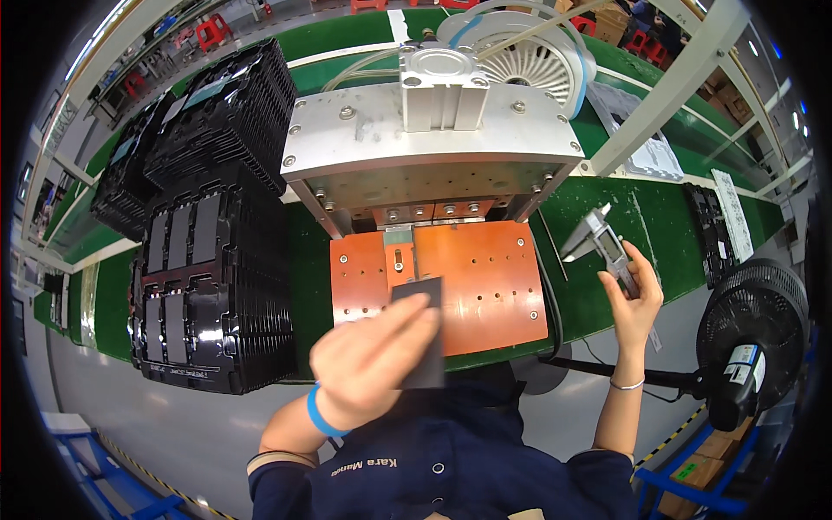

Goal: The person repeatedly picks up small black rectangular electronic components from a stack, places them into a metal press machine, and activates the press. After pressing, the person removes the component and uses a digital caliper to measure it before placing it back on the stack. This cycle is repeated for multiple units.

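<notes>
My left hand [368,351], with a blue band at the wrist, grips a flat dark grey rectangular piece [425,368] between thumb and fingers. It is held over the front edge of an orange base plate [494,299] dotted with holes and screws. Off to the right, my right hand [637,290] is wrapped round a digital caliper [598,238], whose metal jaws point up and away to the left. Behind the plate stands a metal press [364,139] with a square cylinder [444,91] on top.
Tall stacks of black plastic trays [217,321] stand at the left, the nearest holding several dark grey pieces [178,325]. A black fan [750,338] stands at the right. Black trays [711,230] lie on the green bench [680,251]. A white round fan-like unit [529,65] sits behind the press.
</notes>
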`<state>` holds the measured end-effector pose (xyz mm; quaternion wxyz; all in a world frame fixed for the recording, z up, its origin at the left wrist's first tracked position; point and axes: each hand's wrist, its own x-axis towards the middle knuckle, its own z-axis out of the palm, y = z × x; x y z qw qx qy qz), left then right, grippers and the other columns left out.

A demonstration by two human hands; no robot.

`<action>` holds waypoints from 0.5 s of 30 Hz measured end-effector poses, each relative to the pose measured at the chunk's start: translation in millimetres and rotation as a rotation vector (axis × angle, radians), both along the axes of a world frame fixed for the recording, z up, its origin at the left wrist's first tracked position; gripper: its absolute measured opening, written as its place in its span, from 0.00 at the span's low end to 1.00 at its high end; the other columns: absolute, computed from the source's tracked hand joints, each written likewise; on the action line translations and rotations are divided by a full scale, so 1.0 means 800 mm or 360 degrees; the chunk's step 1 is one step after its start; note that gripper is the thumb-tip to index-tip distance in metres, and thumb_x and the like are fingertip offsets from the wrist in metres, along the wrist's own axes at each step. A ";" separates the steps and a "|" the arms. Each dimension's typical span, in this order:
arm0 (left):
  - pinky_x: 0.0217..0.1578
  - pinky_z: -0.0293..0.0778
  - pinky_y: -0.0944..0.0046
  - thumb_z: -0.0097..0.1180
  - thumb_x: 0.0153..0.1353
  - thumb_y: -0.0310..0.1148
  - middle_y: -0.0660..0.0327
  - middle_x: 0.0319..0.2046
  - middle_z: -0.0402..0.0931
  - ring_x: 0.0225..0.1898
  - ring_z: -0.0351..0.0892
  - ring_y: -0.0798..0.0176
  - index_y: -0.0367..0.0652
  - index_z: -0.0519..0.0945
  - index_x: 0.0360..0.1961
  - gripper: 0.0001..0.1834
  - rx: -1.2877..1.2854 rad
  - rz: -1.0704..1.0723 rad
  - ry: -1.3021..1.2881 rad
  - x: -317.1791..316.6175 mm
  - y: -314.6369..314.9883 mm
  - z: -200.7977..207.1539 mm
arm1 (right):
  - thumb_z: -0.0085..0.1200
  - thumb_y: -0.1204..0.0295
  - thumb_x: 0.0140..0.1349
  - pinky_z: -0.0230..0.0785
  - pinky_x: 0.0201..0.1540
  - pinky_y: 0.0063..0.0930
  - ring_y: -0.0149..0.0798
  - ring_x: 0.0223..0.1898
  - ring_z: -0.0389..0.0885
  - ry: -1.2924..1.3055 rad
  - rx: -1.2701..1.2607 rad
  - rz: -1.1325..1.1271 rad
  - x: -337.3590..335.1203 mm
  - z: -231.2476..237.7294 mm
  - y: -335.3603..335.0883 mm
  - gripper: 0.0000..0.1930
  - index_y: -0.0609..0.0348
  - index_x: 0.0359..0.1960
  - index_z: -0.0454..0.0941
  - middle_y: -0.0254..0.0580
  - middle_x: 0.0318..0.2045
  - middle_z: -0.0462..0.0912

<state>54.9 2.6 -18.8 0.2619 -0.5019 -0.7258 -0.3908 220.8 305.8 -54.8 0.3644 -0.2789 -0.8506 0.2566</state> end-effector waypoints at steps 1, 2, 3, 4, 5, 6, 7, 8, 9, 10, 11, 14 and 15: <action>0.21 0.68 0.70 0.58 0.43 0.27 0.55 0.40 0.84 0.20 0.76 0.65 0.42 0.86 0.39 0.18 -0.0137 -0.0022 0.0111 0.003 0.008 0.003 | 0.71 0.74 0.49 0.58 0.24 0.16 0.23 0.25 0.67 0.0048 -0.0058 -0.0041 0.007 -0.024 0.029 0.21 0.60 0.48 0.82 0.29 0.28 0.74; 0.22 0.69 0.71 0.58 0.45 0.25 0.57 0.42 0.83 0.24 0.77 0.65 0.43 0.86 0.41 0.19 -0.0242 -0.0040 0.0132 0.005 0.017 0.006 | 0.71 0.71 0.51 0.59 0.25 0.19 0.24 0.24 0.67 -0.0023 0.0019 -0.0158 0.013 -0.047 0.054 0.19 0.61 0.46 0.83 0.29 0.27 0.73; 0.24 0.71 0.70 0.58 0.45 0.26 0.58 0.43 0.82 0.28 0.79 0.63 0.43 0.85 0.43 0.20 -0.0336 0.0040 0.0183 0.006 0.026 -0.001 | 0.71 0.69 0.51 0.60 0.25 0.21 0.26 0.24 0.67 -0.0073 0.0054 -0.0204 0.015 -0.069 0.075 0.19 0.61 0.45 0.83 0.30 0.26 0.72; 0.26 0.72 0.70 0.58 0.45 0.26 0.58 0.45 0.82 0.31 0.80 0.62 0.43 0.85 0.45 0.21 -0.0428 0.0111 0.0230 0.005 0.033 -0.012 | 0.71 0.68 0.52 0.60 0.26 0.22 0.27 0.24 0.67 -0.0125 0.0091 -0.0259 0.016 -0.085 0.088 0.19 0.60 0.45 0.83 0.31 0.25 0.71; 0.28 0.74 0.68 0.58 0.45 0.26 0.59 0.45 0.82 0.35 0.80 0.60 0.44 0.84 0.46 0.22 -0.0462 0.0159 0.0220 0.003 0.037 -0.020 | 0.71 0.68 0.52 0.61 0.27 0.22 0.28 0.26 0.68 -0.0183 0.0065 -0.0286 0.014 -0.092 0.093 0.19 0.60 0.45 0.83 0.32 0.26 0.71; 0.31 0.75 0.67 0.58 0.45 0.26 0.59 0.46 0.81 0.38 0.80 0.58 0.44 0.84 0.46 0.22 -0.0497 0.0207 0.0210 0.004 0.039 -0.028 | 0.70 0.67 0.52 0.61 0.27 0.23 0.28 0.27 0.68 -0.0242 0.0039 -0.0313 0.011 -0.097 0.098 0.19 0.60 0.45 0.83 0.33 0.27 0.71; 0.33 0.77 0.66 0.58 0.45 0.26 0.59 0.46 0.81 0.41 0.80 0.56 0.44 0.83 0.47 0.23 -0.0542 0.0248 0.0203 0.006 0.040 -0.033 | 0.70 0.66 0.53 0.65 0.31 0.26 0.32 0.31 0.72 -0.0230 0.0061 -0.0308 0.009 -0.108 0.101 0.19 0.59 0.45 0.83 0.36 0.31 0.71; 0.35 0.77 0.64 0.59 0.44 0.26 0.59 0.47 0.81 0.45 0.79 0.54 0.45 0.83 0.48 0.24 -0.0590 0.0247 0.0150 0.006 0.039 -0.033 | 0.70 0.65 0.53 0.66 0.33 0.28 0.34 0.32 0.73 -0.0265 0.0101 -0.0344 0.005 -0.115 0.105 0.19 0.58 0.45 0.83 0.37 0.32 0.72; 0.37 0.78 0.63 0.60 0.42 0.27 0.59 0.49 0.80 0.49 0.77 0.52 0.46 0.84 0.48 0.26 -0.0637 0.0246 0.0095 0.007 0.036 -0.031 | 0.69 0.64 0.53 0.67 0.35 0.29 0.35 0.34 0.74 -0.0301 0.0141 -0.0380 0.000 -0.121 0.108 0.19 0.58 0.45 0.83 0.37 0.34 0.72; 0.39 0.79 0.62 0.61 0.40 0.28 0.59 0.51 0.79 0.53 0.76 0.50 0.46 0.84 0.48 0.27 -0.0691 0.0250 0.0035 0.008 0.030 -0.028 | 0.69 0.63 0.53 0.69 0.37 0.31 0.37 0.35 0.75 -0.0342 0.0175 -0.0410 -0.006 -0.127 0.107 0.19 0.58 0.44 0.83 0.38 0.35 0.72; 0.48 0.75 0.53 0.67 0.43 0.37 0.57 0.56 0.76 0.60 0.68 0.44 0.46 0.82 0.50 0.28 -0.0861 0.0190 -0.0177 0.013 0.024 -0.019 | 0.68 0.61 0.55 0.70 0.39 0.33 0.41 0.36 0.75 -0.0370 0.0144 -0.0429 -0.006 -0.123 0.104 0.18 0.56 0.45 0.83 0.39 0.36 0.72; 0.53 0.70 0.47 0.68 0.48 0.45 0.55 0.58 0.74 0.62 0.66 0.41 0.46 0.81 0.52 0.29 -0.0942 0.0212 -0.0354 0.019 0.018 -0.004 | 0.67 0.62 0.55 0.69 0.42 0.33 0.42 0.39 0.75 -0.0461 0.0098 -0.0488 -0.014 -0.119 0.099 0.18 0.57 0.45 0.83 0.40 0.38 0.72; 0.54 0.66 0.44 0.67 0.50 0.52 0.55 0.57 0.74 0.61 0.66 0.41 0.44 0.82 0.50 0.30 -0.0913 0.0149 -0.0381 0.017 0.013 -0.008 | 0.67 0.63 0.56 0.67 0.47 0.35 0.44 0.44 0.73 -0.0572 0.0344 -0.0428 -0.008 -0.129 0.108 0.19 0.56 0.47 0.82 0.42 0.41 0.73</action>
